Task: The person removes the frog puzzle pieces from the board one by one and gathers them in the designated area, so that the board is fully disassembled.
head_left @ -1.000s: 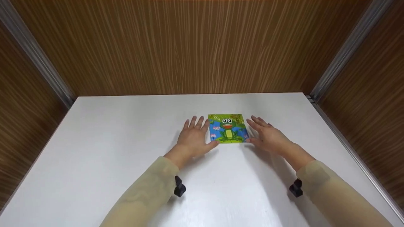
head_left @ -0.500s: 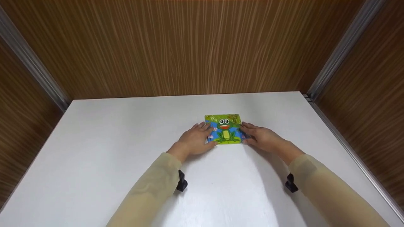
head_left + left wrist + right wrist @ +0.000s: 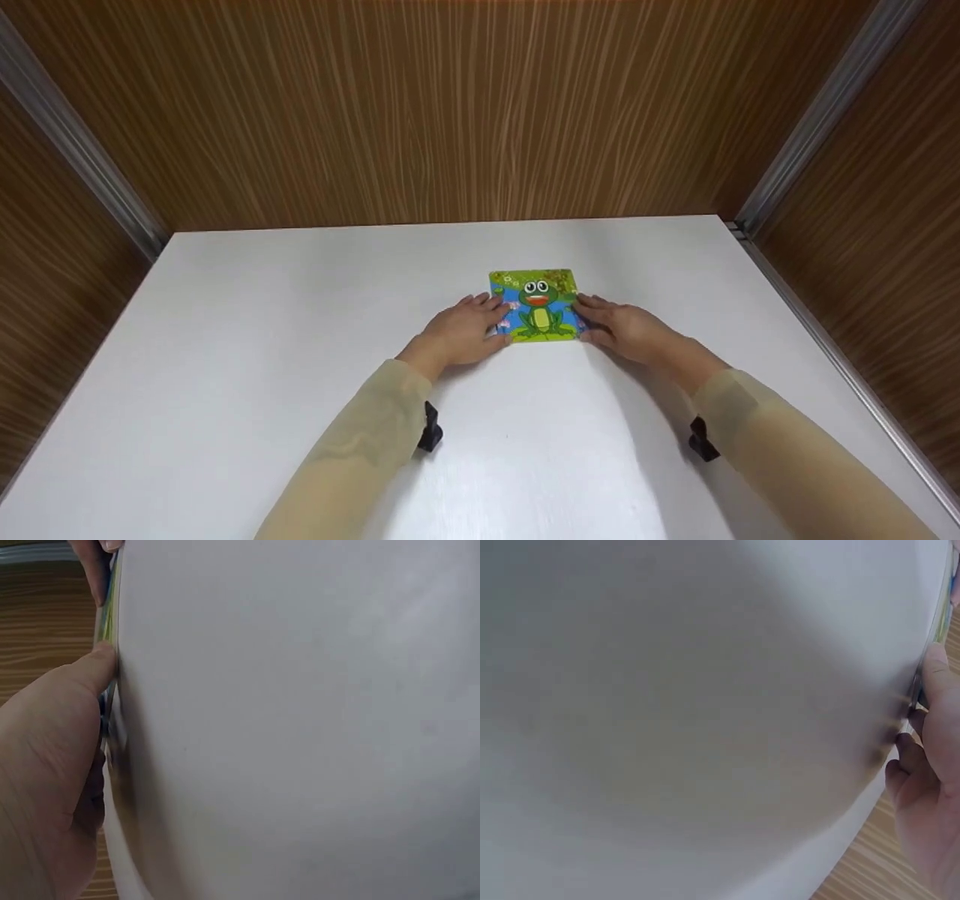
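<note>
Frog panel (image 3: 540, 319), seemingly complete, lies on the white desk (image 3: 300, 315) while left hand (image 3: 461, 334) and right hand (image 3: 637, 330) pinch its opposite sides near the front corners, with any lifting apparently not yet done.

- broad flat white table (image 3: 262, 337), glare on its near part
- brown wood-grain back panel (image 3: 450, 112), upright behind the table
- brown wood-grain left panel (image 3: 45, 262) and matching right panel (image 3: 885, 202)
- grey metal left strip (image 3: 82, 142) and matching right strip (image 3: 823, 112) at the back corners
</note>
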A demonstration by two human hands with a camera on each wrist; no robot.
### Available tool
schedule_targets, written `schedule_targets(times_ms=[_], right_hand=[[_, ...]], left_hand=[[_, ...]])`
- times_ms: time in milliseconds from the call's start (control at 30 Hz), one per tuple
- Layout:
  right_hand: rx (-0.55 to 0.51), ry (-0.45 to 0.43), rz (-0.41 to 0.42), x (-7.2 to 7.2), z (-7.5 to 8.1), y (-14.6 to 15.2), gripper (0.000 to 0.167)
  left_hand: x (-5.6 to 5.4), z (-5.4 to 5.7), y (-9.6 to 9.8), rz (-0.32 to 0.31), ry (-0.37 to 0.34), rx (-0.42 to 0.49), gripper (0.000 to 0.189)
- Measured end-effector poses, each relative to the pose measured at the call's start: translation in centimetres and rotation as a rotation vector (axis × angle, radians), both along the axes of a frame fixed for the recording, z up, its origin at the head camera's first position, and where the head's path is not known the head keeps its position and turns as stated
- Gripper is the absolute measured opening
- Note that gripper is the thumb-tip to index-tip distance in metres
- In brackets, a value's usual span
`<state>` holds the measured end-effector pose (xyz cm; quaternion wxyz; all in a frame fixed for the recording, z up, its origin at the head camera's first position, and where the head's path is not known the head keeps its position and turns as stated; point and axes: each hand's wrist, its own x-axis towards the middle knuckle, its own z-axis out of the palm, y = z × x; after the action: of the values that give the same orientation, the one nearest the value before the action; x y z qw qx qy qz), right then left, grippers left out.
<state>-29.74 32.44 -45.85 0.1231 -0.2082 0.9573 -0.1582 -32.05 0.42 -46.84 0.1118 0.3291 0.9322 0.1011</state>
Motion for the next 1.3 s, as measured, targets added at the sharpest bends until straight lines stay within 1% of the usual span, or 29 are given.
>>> schedule_targets(times_ms=[133,233,400,533,667,833,1067,1200,1300], right_hand=[[0.013,0.015,0.004,0.2,-0.1,-0.3,0.068],[0.023,0.026,0.005,0.5,-0.1,-0.4,0.067],[0.030,0.060,0.026,1.3,-0.1,-1.1,0.066],[0.028,0.102,0.057,2.3,0.0,-1.9,0.065],[0.018,0.129,0.071,3.5,0.1,-2.8,0.063],[0.017,0.150,0.079,5.5,-0.2,-4.4,0.064],[-0.002,0.179,0.110,7.9,-0.4,-6.5,0.064],[-0.013,0.193,0.136,9.2,-0.5,-7.3,0.064],[-0.025,0.205,0.158,9.8,-0.6,-7.8,0.064]], left_hand=[[0.1,0.1,-0.1,-0.002,0.001,-0.019,0.070],[0.3,0.3,-0.3,-0.007,-0.004,-0.035,0.070],[1.1,0.5,-1.2,-0.021,0.009,-0.049,0.070],[2.0,0.4,-2.2,-0.047,0.035,-0.024,0.069],[3.3,0.3,-3.5,-0.063,0.054,0.020,0.069],[5.5,0.2,-5.1,-0.069,0.072,0.052,0.068],[8.5,0.3,-7.3,-0.071,0.103,0.054,0.068],[9.8,0.2,-8.3,-0.072,0.104,0.064,0.067],[10.6,0.1,-9.0,-0.062,0.104,0.064,0.067]])
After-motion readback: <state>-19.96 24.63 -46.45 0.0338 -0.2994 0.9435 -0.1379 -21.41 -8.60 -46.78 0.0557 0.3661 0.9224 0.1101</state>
